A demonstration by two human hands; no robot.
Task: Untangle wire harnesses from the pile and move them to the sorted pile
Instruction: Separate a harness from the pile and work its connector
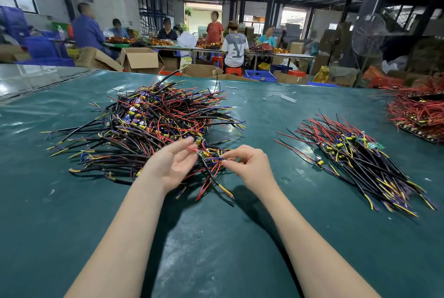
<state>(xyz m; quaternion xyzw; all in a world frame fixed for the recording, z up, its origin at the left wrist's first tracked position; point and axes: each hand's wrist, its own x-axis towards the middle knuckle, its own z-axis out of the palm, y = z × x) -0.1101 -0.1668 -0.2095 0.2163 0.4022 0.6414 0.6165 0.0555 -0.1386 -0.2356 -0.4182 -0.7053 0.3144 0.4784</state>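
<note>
Green table cover (216, 237), head view: tangled pile (149, 124) of wire harnesses sat left of centre, with the sorted pile (355, 156) well apart to the right. Right hand (252, 168) pinched one harness (211, 175) at the tangle's near edge. Left hand (173, 165) was open (blurred), fingertips touching that harness. Red bundle (418, 110) lay far right.

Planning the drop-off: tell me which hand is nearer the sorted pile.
Right. The right hand, pinching a wire harness, is left of the sorted pile; the left hand is farther left.
</note>
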